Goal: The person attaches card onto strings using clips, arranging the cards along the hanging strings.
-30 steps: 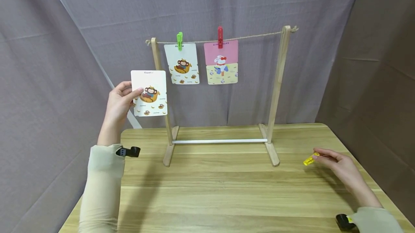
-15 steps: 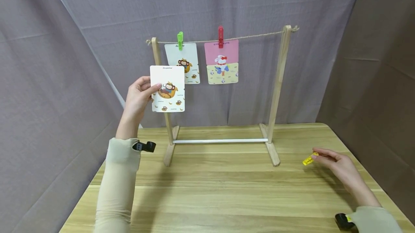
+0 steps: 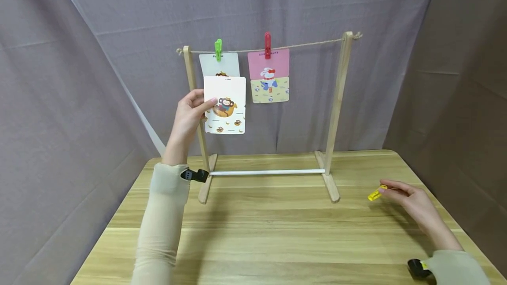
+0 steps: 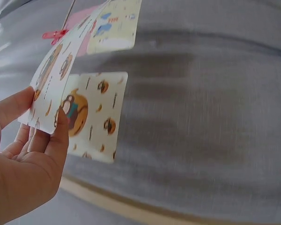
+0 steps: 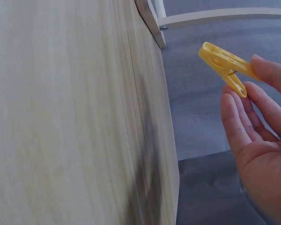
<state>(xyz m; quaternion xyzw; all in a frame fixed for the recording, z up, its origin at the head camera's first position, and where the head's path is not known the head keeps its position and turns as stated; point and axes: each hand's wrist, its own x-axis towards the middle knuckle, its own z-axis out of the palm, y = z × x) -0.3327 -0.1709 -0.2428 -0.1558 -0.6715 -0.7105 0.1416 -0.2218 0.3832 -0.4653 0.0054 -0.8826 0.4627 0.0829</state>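
Note:
My left hand (image 3: pixel 189 113) pinches a white monkey card (image 3: pixel 225 120) by its left edge, thumb in front and fingers behind. In the head view the card overlaps the lower part of a matching monkey card (image 3: pixel 210 64), which hangs from the string under a green clothespin (image 3: pixel 218 50). Beside that hangs a pink and yellow rabbit card (image 3: pixel 269 93), held by a red clothespin (image 3: pixel 267 46). Over the right side of the table, my right hand (image 3: pixel 412 208) pinches a yellow clothespin (image 5: pixel 220 58) by its handle ends, between thumb and fingers.
A wooden stand with two posts (image 3: pixel 338 104) carries the string (image 3: pixel 313 44), and a white rod (image 3: pixel 269 172) joins its feet. It stands at the back of the wooden table (image 3: pixel 269 232). Grey curtains (image 3: pixel 309 117) surround the table behind and at the sides.
My left hand has moved right and slightly up with the card, which now covers much of the hanging monkey card in the head view. The right hand has stayed nearly still with the yellow clothespin.

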